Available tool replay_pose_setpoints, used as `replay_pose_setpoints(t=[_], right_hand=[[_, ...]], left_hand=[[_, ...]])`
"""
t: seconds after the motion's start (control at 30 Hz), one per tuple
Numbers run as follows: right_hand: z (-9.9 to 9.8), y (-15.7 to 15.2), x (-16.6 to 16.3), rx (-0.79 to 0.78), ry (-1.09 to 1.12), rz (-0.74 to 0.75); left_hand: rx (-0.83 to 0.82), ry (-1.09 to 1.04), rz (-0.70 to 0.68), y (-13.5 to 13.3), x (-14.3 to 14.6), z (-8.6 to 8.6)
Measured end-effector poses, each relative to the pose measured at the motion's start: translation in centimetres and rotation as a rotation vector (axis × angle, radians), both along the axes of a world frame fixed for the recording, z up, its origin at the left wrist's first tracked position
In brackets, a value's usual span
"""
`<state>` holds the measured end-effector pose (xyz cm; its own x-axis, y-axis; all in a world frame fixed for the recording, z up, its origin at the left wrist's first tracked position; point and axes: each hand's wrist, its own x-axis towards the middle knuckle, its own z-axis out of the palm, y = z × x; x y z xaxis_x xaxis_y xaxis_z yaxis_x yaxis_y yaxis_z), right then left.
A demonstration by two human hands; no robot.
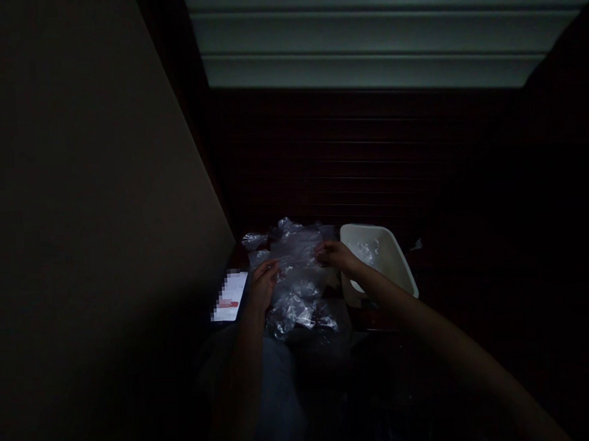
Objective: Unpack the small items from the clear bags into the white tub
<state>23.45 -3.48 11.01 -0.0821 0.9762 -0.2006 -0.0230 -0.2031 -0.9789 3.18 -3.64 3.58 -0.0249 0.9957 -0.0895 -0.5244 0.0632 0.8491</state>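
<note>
Hands — left hand (262, 285), right hand (332, 253) — both pinched shut on clear plastic bag (298, 273) edges beside white tub (402, 267).

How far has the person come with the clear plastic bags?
A few clear pieces already lie in the white tub. The left hand and the right hand hold one clear plastic bag between them. A heap of plastic bags lies below the hands, apparently not yet handled. The dark hides finer detail.
</note>
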Motion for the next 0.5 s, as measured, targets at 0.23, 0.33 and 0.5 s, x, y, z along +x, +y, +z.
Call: replay_pose_setpoints(t=[0.23, 0.33, 0.5], right_hand=[[0.1, -0.2, 0.0, 0.009, -0.029, 0.026], [0.6, -0.2, 0.1, 0.123, -0.062, 0.028], [1.7, -0.1, 0.3, 0.228, -0.029, 0.024]], left_hand=[[0.001, 0.02, 0.001, 0.1, 0.0, -0.1], [-0.001, 0.072, 0.009, 0.3, 0.0, 0.4], [0.094, 0.103, 0.026, 1.0, -0.4, 2.8]])
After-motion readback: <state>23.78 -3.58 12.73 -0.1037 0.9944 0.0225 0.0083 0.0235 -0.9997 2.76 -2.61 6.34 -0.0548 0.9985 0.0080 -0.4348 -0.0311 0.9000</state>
